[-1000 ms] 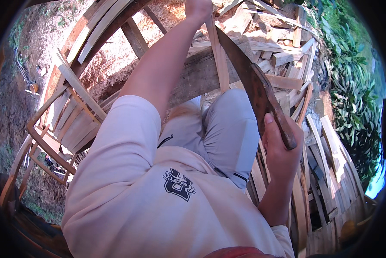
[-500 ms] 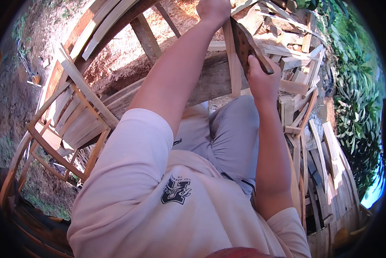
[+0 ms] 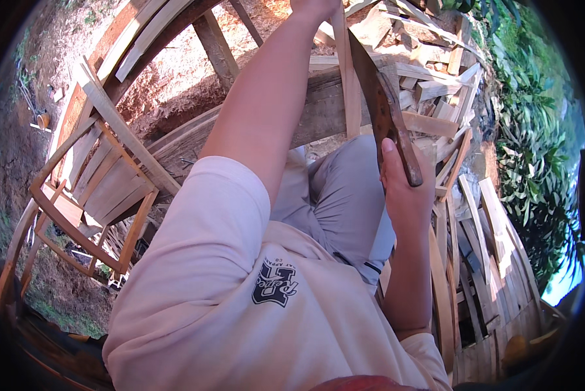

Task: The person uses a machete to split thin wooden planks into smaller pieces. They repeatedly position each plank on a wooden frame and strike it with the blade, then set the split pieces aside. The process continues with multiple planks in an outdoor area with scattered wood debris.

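My right hand is wrapped around the brown wooden handle of a handsaw, the thumb lying along its side. The dark blade tapers away from me and its far end lies against the right side of a long pale wooden strip. Its teeth cannot be made out. At the top edge of the picture my left hand is closed at the strip's upper part, with its fingers partly cut off by the frame. Below it, the strip runs down in front of a thick weathered board, near my knee.
A wooden chair frame lies at the left beside slats. Long planks cross the upper left, above sawdust-covered ground. Several offcuts are piled at the right, with stacked boards nearer me. Green bushes border the far right.
My right hand has drawn the handsaw back toward me, so more of its blade shows. My left hand stays at the strip, and the whole view has shifted slightly.
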Available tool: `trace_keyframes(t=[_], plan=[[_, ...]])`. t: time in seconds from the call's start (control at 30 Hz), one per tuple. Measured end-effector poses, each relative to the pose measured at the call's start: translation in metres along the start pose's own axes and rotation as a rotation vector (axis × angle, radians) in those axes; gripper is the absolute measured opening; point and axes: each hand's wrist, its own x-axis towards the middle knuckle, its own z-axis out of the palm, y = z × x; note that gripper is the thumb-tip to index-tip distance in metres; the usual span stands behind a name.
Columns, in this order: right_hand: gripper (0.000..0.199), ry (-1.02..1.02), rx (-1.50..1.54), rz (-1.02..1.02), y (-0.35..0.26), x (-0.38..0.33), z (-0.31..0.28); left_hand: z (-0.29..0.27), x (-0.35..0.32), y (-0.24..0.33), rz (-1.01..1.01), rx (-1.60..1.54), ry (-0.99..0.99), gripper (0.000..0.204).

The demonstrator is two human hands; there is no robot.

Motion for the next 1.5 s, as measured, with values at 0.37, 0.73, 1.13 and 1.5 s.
trace_keyframes(t=[0.37, 0.73, 1.13, 1.5], plan=[[0.020, -0.005, -0.097, -0.046, -0.020, -0.084, -0.048, -0.001, 0.013, 0.002, 0.011, 0.046, -0.133, 0.050], [0.028, 0.053, 0.061, -0.117, 0.000, 0.035, 0.002, 0.012, 0.015, 0.020, 0.075, 0.091, -0.115, 0.046], [0.024, 0.027, 0.189, -0.198, 0.021, 0.138, 0.050, 0.034, 0.011, 0.003, 0.109, 0.107, 0.127, 0.044], [0.026, 0.132, 0.064, -0.057, 0.004, 0.038, 0.028, 0.024, 0.023, 0.010, -0.113, 0.061, -0.018, 0.053]])
